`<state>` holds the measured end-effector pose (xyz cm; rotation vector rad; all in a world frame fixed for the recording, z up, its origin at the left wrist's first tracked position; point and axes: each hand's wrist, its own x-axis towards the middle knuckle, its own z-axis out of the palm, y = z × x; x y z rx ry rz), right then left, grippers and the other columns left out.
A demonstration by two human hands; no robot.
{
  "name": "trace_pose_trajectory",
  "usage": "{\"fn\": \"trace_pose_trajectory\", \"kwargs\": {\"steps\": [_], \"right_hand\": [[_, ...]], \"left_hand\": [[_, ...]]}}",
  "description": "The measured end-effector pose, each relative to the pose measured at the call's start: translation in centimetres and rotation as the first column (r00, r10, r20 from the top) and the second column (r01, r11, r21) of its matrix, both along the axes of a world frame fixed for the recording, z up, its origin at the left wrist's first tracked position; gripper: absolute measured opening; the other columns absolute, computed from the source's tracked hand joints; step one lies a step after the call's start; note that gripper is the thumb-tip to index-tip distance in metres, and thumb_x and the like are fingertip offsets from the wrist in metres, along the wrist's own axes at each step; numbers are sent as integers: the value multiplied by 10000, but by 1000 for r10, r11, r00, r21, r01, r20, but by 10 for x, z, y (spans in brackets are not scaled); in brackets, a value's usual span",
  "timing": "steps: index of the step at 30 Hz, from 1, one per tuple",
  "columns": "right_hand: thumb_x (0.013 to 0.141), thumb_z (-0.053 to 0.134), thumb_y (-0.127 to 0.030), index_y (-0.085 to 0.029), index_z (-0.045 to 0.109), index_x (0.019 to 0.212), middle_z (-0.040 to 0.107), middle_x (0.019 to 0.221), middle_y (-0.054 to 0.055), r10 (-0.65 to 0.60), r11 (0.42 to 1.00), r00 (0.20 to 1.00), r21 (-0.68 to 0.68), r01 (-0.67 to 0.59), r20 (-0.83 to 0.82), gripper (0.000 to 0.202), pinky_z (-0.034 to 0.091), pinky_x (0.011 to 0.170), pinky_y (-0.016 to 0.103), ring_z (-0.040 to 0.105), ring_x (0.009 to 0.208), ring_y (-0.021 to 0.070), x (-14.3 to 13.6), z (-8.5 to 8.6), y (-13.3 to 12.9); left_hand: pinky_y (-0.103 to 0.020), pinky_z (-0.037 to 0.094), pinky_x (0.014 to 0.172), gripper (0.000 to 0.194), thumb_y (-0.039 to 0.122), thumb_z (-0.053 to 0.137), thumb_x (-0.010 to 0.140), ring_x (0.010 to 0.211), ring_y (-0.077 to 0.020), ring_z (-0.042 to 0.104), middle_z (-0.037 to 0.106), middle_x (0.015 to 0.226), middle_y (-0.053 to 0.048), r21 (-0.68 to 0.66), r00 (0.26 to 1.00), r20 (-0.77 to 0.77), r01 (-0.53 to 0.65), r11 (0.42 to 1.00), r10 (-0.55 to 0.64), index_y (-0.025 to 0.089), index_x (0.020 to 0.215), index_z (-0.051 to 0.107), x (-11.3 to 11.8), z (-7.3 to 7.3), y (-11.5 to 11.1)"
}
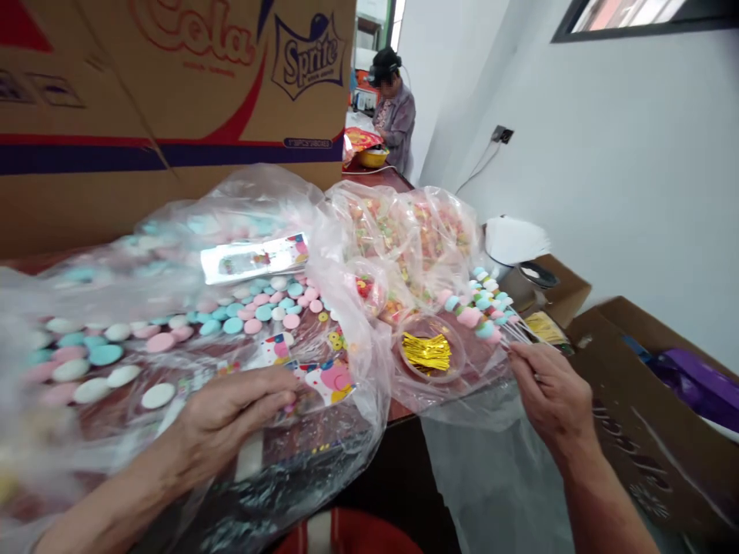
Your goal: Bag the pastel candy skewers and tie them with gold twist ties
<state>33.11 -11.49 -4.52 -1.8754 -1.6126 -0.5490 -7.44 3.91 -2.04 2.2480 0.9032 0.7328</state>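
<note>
My right hand (554, 396) is pinched around the stick end of a marshmallow skewer (470, 315), whose pink, blue and brownish pieces point up and left. More skewers (490, 288) with white sticks lie just behind it. My left hand (239, 404) is closed, thumb and fingers together, on a small clear bag printed with colourful pictures (330, 381). Left of that hand, pink, blue and white round candies (234, 323) are spread over clear plastic. A stack of printed bags (257, 258) lies behind them. Between my hands is a round tub of gold twist ties (427, 352).
A large cardboard box (173, 100) stands at the back left. Clear bags of colourful candies (404, 223) fill the middle back. Open cartons (652, 431) stand on the right, below the wall. A person (396, 115) works at the far end of the table.
</note>
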Motion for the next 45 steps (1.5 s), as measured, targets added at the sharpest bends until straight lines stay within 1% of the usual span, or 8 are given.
{"fn": "trace_pose_trajectory", "kwargs": {"steps": [3, 7, 11, 14, 30, 37, 41, 45], "right_hand": [[926, 549, -326, -185, 701, 982, 710, 928, 84, 24, 999, 999, 27, -23, -40, 215, 512, 862, 395, 660, 876, 237, -7, 6, -1], [908, 589, -279, -210, 693, 998, 699, 928, 66, 192, 981, 970, 57, -185, -147, 154, 521, 822, 371, 656, 867, 221, -25, 23, 2], [897, 589, -166, -226, 669, 1025, 672, 860, 42, 473, 878, 864, 13, -478, -172, 162, 491, 815, 384, 617, 789, 194, -59, 45, 15], [892, 566, -121, -230, 673, 1029, 686, 818, 28, 579, 812, 808, -13, -584, -108, 204, 469, 770, 367, 605, 734, 179, -81, 56, 30], [923, 547, -179, -212, 690, 983, 698, 808, 40, 629, 777, 771, -79, -624, 99, 159, 428, 696, 338, 585, 744, 184, -87, 52, 48], [903, 577, -156, -219, 688, 1019, 696, 807, 31, 685, 728, 725, -111, -677, 67, 172, 438, 713, 344, 573, 741, 179, -87, 56, 47], [917, 555, -155, -216, 681, 1039, 693, 830, 34, 701, 709, 713, -109, -696, 11, 186, 466, 762, 351, 584, 774, 180, -89, 55, 49], [906, 566, -117, -181, 670, 1023, 673, 777, 33, 716, 696, 698, -87, -713, 14, 169, 472, 751, 347, 563, 749, 173, -94, 51, 53]], "left_hand": [[-225, 538, 654, 225, 301, 554, 896, 694, -167, 679, 761, 795, -38, -99, 995, 55, 94, 991, -89, 207, 860, 755, -4, 0, 1], [-243, 543, 717, 225, 316, 567, 892, 759, -179, 673, 760, 854, -53, -164, 999, 34, 19, 986, -14, 191, 919, 753, -15, -2, 0], [-246, 534, 722, 232, 311, 558, 903, 765, -175, 661, 751, 851, -52, -237, 999, 33, 36, 971, -29, 195, 930, 757, -20, 0, -1], [-245, 524, 684, 253, 320, 538, 915, 732, -170, 643, 740, 831, -52, -305, 997, 30, 74, 950, -68, 191, 917, 755, -21, 4, -1], [-234, 450, 652, 271, 305, 508, 934, 678, -144, 563, 659, 733, -22, -451, 989, 51, 145, 881, -137, 174, 808, 709, -26, 5, 5], [-205, 421, 637, 290, 298, 462, 956, 655, -121, 502, 563, 703, 13, -378, 960, -75, 223, 899, -270, 170, 728, 586, -25, 12, 8], [-199, 421, 640, 306, 311, 447, 972, 658, -119, 511, 580, 712, 15, -355, 955, -132, 206, 912, -267, 173, 735, 583, -23, 16, 5], [-197, 434, 662, 290, 322, 446, 979, 692, -122, 544, 617, 754, 4, -329, 950, -150, 213, 920, -273, 162, 808, 617, -28, 11, 5]]}}
